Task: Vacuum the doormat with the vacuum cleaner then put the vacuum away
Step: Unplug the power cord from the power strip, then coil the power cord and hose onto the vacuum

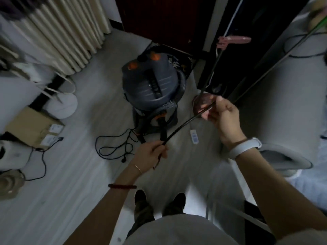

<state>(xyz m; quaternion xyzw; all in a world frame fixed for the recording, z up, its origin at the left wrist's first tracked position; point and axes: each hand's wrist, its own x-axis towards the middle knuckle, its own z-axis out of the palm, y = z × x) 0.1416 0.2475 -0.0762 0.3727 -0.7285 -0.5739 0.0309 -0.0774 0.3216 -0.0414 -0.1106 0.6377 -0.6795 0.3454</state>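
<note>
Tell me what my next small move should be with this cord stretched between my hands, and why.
Probably bring the right hand over to the left hand to lay another loop of the power cord. The cord runs taut between both hands, and more of it lies tangled on the floor beside the vacuum cleaner.

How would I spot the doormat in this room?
Find the grey vacuum standing mid-floor. Just behind it, before the dark door, lies the doormat. It is the only dark, pale-patterned patch on the light floor.
</note>
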